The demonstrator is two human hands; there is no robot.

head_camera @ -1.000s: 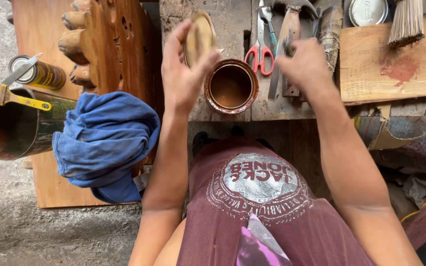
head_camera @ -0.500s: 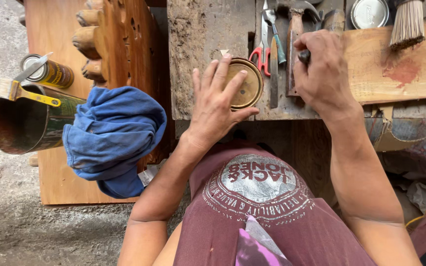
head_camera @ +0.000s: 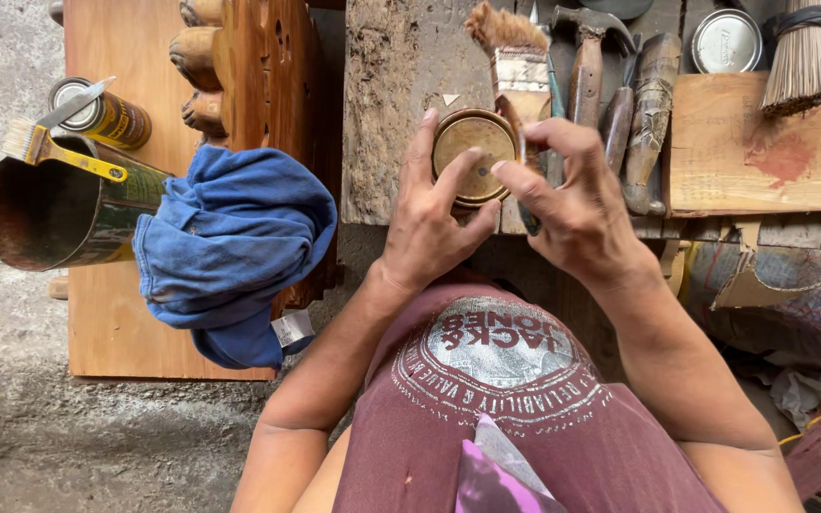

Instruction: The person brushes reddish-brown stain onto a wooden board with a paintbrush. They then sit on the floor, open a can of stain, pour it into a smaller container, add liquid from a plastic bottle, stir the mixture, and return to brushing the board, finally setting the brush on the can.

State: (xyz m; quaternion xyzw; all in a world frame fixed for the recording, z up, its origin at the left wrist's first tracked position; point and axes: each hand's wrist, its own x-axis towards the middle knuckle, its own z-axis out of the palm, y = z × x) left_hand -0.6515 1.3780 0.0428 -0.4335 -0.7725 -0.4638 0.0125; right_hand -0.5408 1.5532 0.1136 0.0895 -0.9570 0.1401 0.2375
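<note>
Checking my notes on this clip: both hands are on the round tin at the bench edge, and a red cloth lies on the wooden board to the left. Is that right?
Not quite. The head view shows the cloth is blue, not red. The rest holds: the left hand and right hand are both on the round tin, and the cloth lies on the wooden board to the left.

A round tin (head_camera: 472, 157), seen lid-on, is of dull brass-toned metal, its top matt and lightly tarnished. The desk (head_camera: 387, 104) beneath it is made of rough, grey, weathered wood — cracked and pitted. A smoother, tan board (head_camera: 106, 313) is seen at the left, and a carved block (head_camera: 263, 85) of warmer, semi-glossy wood stands on it. Soft, crumpled blue cloth (head_camera: 230, 242) is draped beside a large can (head_camera: 54, 214) of rusted metal — matt brown inside. The hammer (head_camera: 589, 57) shows a dark metal head and a worn wooden handle. A shiny silver metal lid (head_camera: 726, 40) is seen at the top right.
</note>
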